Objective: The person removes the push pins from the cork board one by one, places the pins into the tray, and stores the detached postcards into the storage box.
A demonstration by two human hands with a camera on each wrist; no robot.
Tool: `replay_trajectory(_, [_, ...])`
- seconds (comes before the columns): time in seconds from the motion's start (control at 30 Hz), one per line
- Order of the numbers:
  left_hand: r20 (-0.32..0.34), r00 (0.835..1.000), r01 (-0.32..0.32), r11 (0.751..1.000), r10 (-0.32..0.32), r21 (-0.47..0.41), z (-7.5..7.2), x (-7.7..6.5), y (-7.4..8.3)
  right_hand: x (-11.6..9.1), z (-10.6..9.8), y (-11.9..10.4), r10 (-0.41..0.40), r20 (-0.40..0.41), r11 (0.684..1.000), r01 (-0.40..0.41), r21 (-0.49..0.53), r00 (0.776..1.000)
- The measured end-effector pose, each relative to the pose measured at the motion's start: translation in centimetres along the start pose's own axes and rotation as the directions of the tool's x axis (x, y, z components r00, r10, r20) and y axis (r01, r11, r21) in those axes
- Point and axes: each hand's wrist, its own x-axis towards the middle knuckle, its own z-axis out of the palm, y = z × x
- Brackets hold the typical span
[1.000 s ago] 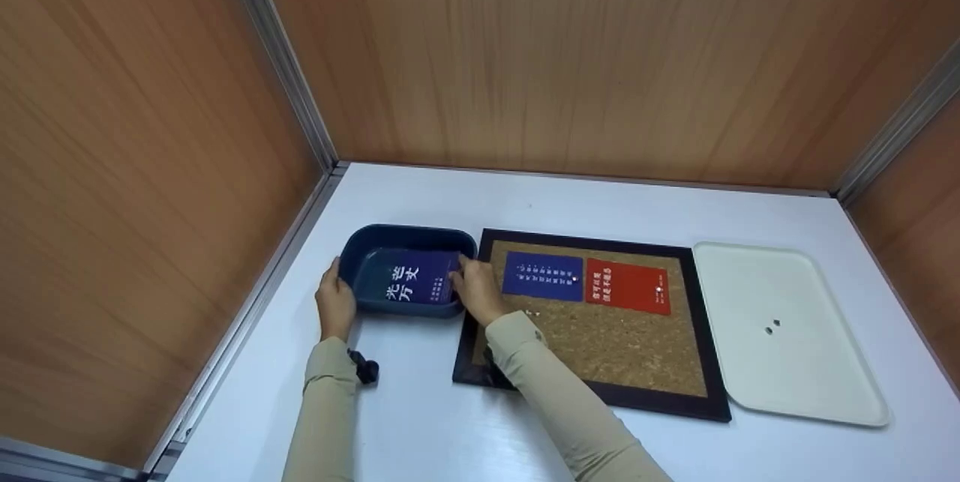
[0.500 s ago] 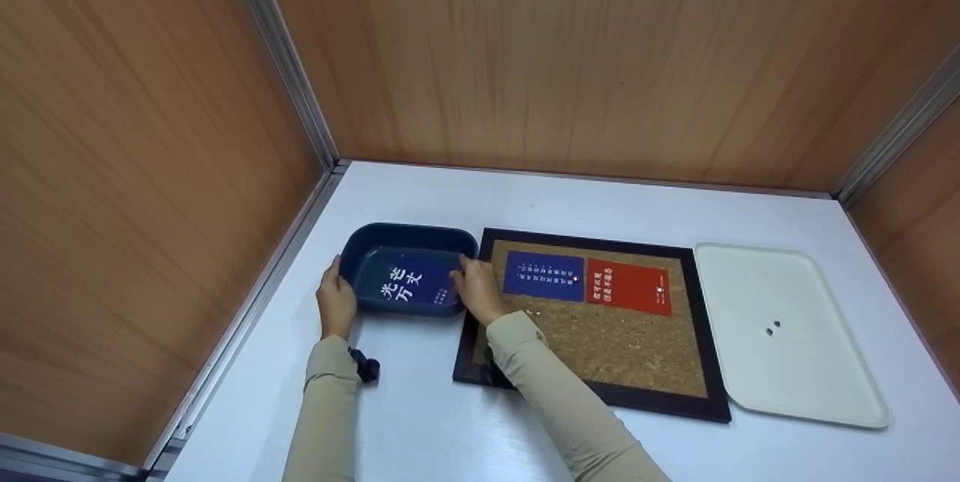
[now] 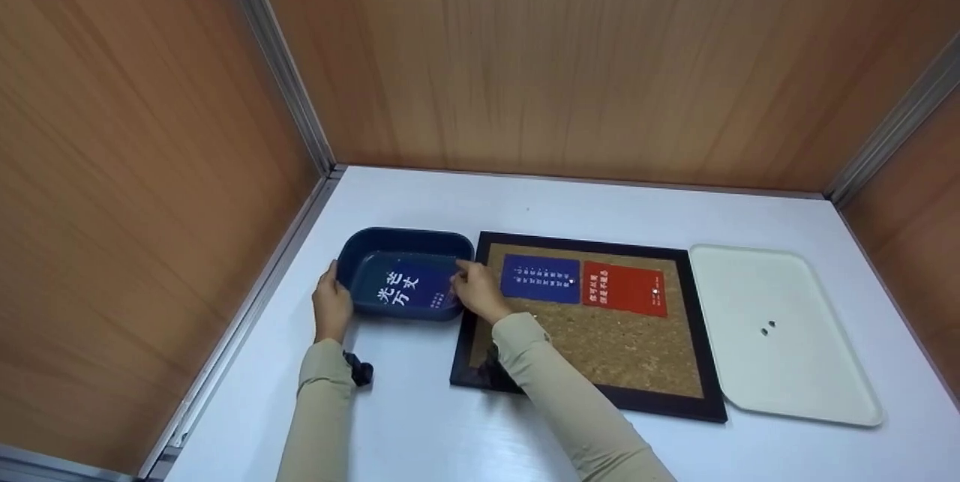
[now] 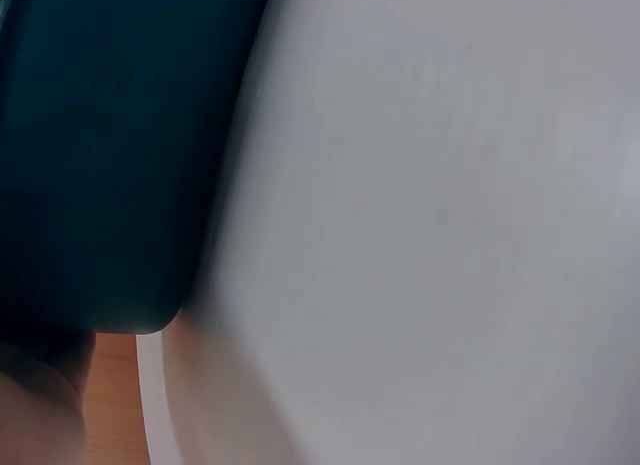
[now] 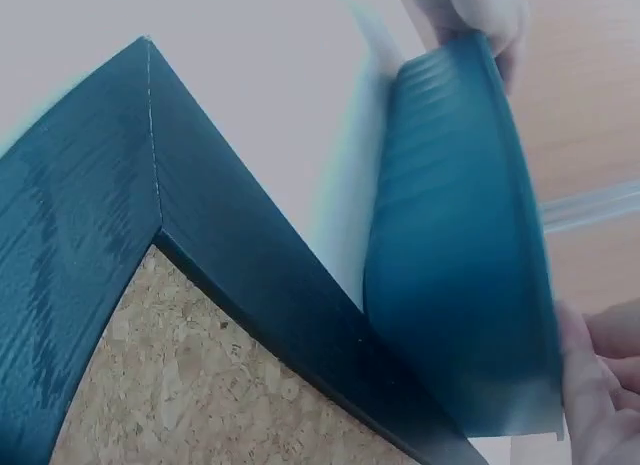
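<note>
A dark blue-green plastic basin (image 3: 373,237) stands at the left of the table. Inside it lies a dark blue card (image 3: 427,285) with white lettering. My left hand (image 3: 331,303) grips the basin's left end; in the right wrist view that hand (image 5: 470,10) shows at the far end of it. My right hand (image 3: 478,291) is at the basin's right rim, fingertips over the card's right edge. Bent fingers (image 5: 590,385) show above the rim in the right wrist view; I cannot tell whether they pinch the card. The left wrist view shows mostly the basin's outer wall (image 4: 100,155).
Right of the basin lies a dark-framed cork board (image 3: 637,354), with a blue card (image 3: 540,278) and a red card (image 3: 624,288) on it, a small pin on each. Farther right, a white tray (image 3: 795,377) holds small dark pieces (image 3: 769,327). Wooden panels rise behind and left.
The card in the basin has sunk from a raised slant at its right side to lie lower, its lettering shifted slightly left and down. Both hands stay at the basin's ends.
</note>
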Motion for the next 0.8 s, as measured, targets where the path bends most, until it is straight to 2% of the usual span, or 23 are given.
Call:
replay_trajectory(0.13, [0.024,1.0,0.004,0.999,-0.005,0.042,-0.3,0.3,0.3,0.1,-0.3,-0.2,0.037,0.036,0.997,-0.04,0.063,0.999])
replay_trajectory(0.2, [0.035,0.999,0.0,0.997,-0.003,0.075,-0.4,0.4,0.4,0.2,-0.4,-0.1,0.062,0.049,0.989,-0.068,0.131,0.997])
replay_trajectory(0.4, [0.08,0.997,-0.006,0.988,-0.007,0.157,-0.6,0.6,0.7,0.3,-0.7,0.3,0.132,0.085,0.918,-0.154,0.364,0.988])
replay_trajectory(0.63, [0.133,0.99,0.009,0.978,-0.037,0.206,-1.0,0.6,1.3,0.1,-1.4,0.4,0.153,0.148,0.885,-0.202,0.421,0.977])
replay_trajectory(0.8, [0.161,0.986,0.006,0.963,-0.051,0.271,-1.1,0.9,1.8,0.0,-2.1,0.2,0.167,0.192,0.878,-0.234,0.416,0.967])
